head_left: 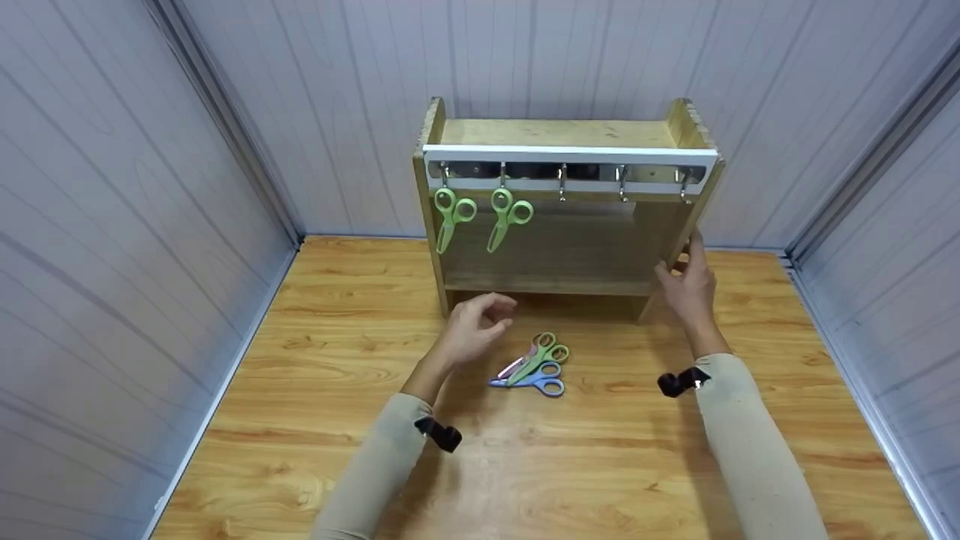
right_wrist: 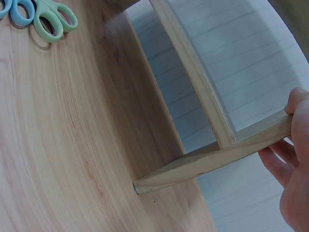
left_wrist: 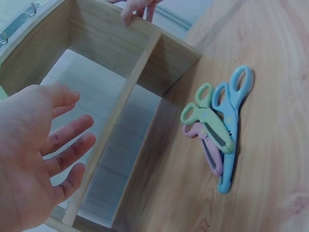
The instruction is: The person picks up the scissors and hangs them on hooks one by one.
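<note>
The wooden shelf (head_left: 559, 133) stands on a wood-grain surface (head_left: 600, 465), with a shallow top tray between its raised side panels, a large compartment below that, and a low space under its bottom board (head_left: 555, 286). A white-edged hook rack (head_left: 592, 183) runs across the shelf's upper front. Two green scissors hang by a handle loop from the two leftmost of its five hooks: the end pair (head_left: 450, 223) and the second pair (head_left: 504, 223), both in front of the large compartment rather than inside it.

Before the shelf, outside its compartments, three scissors lie in a touching heap: loose green scissors (left_wrist: 216, 126) partly over pink scissors (left_wrist: 211, 153) and blue scissors (left_wrist: 235, 104).

The left hand (head_left: 472, 330) is near the shelf's lower front left, fingers loosely bent, gripping nothing. The right hand (head_left: 688, 289) grips the shelf's right side panel, thumb in front, fingers behind.
</note>
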Demonstrator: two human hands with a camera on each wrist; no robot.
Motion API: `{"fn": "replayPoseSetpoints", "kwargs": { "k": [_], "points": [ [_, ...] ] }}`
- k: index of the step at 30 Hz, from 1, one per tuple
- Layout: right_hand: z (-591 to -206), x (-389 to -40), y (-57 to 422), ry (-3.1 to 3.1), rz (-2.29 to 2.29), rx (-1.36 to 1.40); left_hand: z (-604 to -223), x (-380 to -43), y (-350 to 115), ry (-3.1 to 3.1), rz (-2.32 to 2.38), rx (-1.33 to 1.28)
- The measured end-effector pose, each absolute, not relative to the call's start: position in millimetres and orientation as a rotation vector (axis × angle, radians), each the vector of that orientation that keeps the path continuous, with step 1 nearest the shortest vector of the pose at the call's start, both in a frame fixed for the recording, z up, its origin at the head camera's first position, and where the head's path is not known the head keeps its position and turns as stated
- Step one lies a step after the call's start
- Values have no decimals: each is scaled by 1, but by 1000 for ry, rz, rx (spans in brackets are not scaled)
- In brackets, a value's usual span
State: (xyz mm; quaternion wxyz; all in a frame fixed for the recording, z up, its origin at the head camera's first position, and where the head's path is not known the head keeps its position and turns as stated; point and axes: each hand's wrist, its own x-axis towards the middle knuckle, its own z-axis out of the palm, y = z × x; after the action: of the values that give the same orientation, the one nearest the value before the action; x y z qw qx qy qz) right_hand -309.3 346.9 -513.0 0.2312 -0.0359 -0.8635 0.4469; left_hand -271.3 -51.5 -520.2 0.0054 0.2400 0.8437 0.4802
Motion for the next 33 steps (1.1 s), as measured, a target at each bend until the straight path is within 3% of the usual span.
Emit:
{"fn": "replayPoseSetpoints", "kwargs": {
  "k": [33],
  "points": [
    [-514, -309, 348, -2358, 1282, -81, -554, -260, -28, 2821, 927, 742]
  ]
}}
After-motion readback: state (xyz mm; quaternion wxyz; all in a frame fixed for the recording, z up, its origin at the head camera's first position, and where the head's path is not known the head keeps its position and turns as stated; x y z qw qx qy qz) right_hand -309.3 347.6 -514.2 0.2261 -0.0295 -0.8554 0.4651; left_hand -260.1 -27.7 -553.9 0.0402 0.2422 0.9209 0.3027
